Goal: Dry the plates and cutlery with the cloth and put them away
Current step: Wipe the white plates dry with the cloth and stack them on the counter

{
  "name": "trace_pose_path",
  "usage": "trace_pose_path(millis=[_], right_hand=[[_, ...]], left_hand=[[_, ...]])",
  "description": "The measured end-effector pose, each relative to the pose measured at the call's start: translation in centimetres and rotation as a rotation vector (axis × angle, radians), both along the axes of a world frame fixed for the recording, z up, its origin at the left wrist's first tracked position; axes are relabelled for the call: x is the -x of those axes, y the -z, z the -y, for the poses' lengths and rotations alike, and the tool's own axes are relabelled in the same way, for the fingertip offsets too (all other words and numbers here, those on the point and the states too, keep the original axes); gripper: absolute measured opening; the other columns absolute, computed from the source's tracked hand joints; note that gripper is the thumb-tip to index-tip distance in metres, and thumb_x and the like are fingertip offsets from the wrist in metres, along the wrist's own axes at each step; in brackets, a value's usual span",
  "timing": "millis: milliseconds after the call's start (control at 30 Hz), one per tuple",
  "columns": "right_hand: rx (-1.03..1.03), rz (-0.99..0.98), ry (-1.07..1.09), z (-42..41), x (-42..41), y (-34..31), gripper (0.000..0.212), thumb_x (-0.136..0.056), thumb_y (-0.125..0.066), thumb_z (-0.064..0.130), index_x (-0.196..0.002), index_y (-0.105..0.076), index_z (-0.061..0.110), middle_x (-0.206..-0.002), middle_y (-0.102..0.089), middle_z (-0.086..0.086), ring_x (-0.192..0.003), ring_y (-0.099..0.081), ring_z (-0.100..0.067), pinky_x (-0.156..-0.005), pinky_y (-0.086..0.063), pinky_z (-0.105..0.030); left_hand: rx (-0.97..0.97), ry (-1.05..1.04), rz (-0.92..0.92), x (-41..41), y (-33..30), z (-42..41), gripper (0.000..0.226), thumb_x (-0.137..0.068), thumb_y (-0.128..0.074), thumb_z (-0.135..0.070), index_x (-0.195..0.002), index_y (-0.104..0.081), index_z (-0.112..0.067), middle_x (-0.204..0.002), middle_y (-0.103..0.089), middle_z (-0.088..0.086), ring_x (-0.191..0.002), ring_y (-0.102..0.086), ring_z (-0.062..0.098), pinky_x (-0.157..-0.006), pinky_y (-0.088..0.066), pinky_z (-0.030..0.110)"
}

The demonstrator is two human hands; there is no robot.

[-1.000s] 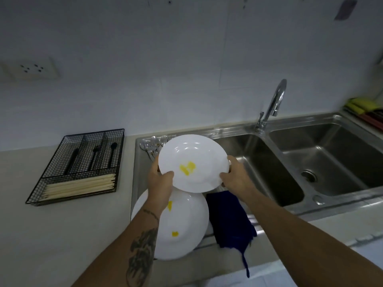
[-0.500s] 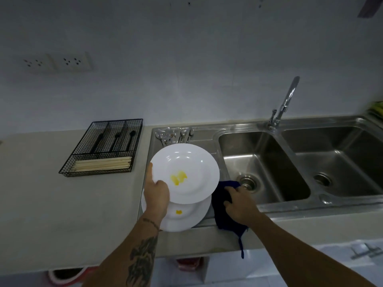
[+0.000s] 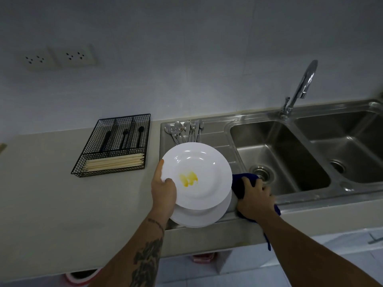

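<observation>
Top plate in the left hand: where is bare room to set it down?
The counter is bare left of and in front of the wire cutlery tray. The draining board is crowded: cutlery at the back, the plate stack and blue cloth in front.

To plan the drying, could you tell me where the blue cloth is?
The blue cloth lies under the right hand on the sink's front edge, right of the plates.
</observation>
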State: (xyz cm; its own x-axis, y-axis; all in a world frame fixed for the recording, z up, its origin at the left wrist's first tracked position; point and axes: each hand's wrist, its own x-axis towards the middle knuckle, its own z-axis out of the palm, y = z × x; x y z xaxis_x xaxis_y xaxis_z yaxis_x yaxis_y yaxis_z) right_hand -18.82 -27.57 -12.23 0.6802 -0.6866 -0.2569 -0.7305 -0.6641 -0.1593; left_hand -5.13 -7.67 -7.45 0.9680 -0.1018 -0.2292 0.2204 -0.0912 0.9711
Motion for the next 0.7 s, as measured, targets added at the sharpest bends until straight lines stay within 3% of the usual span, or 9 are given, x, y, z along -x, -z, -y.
trace_pose_path(millis=[133, 200, 267, 333, 400, 533, 700], right_hand=[[-0.074, 0.133, 0.090, 1.3, 0.6, -1.2, 0.069, -0.079, -0.059, 0.024, -0.142, -0.031, 0.025, -0.136, -0.042, -0.015, -0.115, -0.046, -0.038, -0.094, -0.045, -0.049], [-0.232, 0.378, 0.288, 1.9, 1.1, -2.6, 0.053, -0.083, -0.054, 0.015, -0.136, -0.044, 0.019, -0.117, -0.057, -0.015, -0.096, -0.056, -0.031, -0.081, -0.047, -0.038], [-0.429, 0.625, 0.490, 2.0, 1.1, -4.5, 0.042, -0.087, -0.049, 0.011, -0.129, -0.050, 0.017, -0.106, -0.062, -0.012, -0.087, -0.058, -0.026, -0.082, -0.048, -0.037], [-0.480, 0.768, 0.499, 1.6, 0.6, -6.3, 0.041, -0.088, -0.047, 0.010, -0.127, -0.051, 0.019, -0.099, -0.064, -0.008, -0.086, -0.062, -0.026, -0.086, -0.052, -0.046], [-0.386, 0.837, 0.382, 0.4, -0.2, -8.2, 0.045, -0.088, -0.049, 0.009, -0.131, -0.047, 0.024, -0.107, -0.062, -0.004, -0.092, -0.062, -0.024, -0.088, -0.052, -0.048], [-0.090, 0.757, 0.009, -3.4, -1.9, -10.6, 0.057, -0.086, -0.055, 0.016, -0.141, -0.040, 0.023, -0.131, -0.048, -0.004, -0.114, -0.051, -0.022, -0.097, -0.044, -0.037], [0.243, 0.257, -0.245, -8.1, -2.9, -9.2, 0.054, -0.091, -0.044, 0.042, -0.141, -0.034, 0.025, -0.138, -0.037, -0.009, -0.116, -0.043, -0.032, -0.096, -0.043, -0.045]], left_hand=[[0.001, 0.044, -0.008, -0.3, -0.2, -0.7, 0.075, -0.084, -0.035, 0.005, -0.143, -0.047, -0.039, -0.133, -0.056, -0.005, -0.113, -0.057, 0.020, -0.087, -0.053, 0.033], [0.010, 0.064, -0.003, -0.5, -0.5, -1.1, 0.074, -0.084, -0.036, 0.005, -0.143, -0.047, -0.039, -0.132, -0.055, -0.006, -0.108, -0.058, 0.017, -0.080, -0.051, 0.028], [0.009, 0.097, 0.002, -0.9, -0.8, -1.1, 0.074, -0.084, -0.036, 0.005, -0.142, -0.048, -0.040, -0.129, -0.055, -0.007, -0.099, -0.059, 0.010, -0.074, -0.051, 0.026], [0.018, 0.126, 0.015, -1.1, -1.2, -0.9, 0.074, -0.084, -0.036, 0.003, -0.139, -0.049, -0.043, -0.130, -0.056, -0.006, -0.102, -0.060, 0.012, -0.080, -0.055, 0.032], [0.032, 0.143, 0.032, -1.0, -1.7, -0.5, 0.073, -0.084, -0.036, 0.002, -0.138, -0.049, -0.046, -0.133, -0.057, -0.003, -0.110, -0.059, 0.019, -0.090, -0.055, 0.040], [0.088, 0.172, 0.007, -0.5, -2.7, 0.1, 0.070, -0.086, -0.035, 0.004, -0.140, -0.051, -0.038, -0.126, -0.059, -0.002, -0.098, -0.060, 0.015, -0.074, -0.053, 0.029], [0.150, 0.182, 0.013, -0.2, -4.5, 0.1, 0.067, -0.085, -0.034, 0.003, -0.131, -0.060, -0.039, -0.118, -0.066, -0.001, -0.093, -0.065, 0.022, -0.067, -0.052, 0.028]])
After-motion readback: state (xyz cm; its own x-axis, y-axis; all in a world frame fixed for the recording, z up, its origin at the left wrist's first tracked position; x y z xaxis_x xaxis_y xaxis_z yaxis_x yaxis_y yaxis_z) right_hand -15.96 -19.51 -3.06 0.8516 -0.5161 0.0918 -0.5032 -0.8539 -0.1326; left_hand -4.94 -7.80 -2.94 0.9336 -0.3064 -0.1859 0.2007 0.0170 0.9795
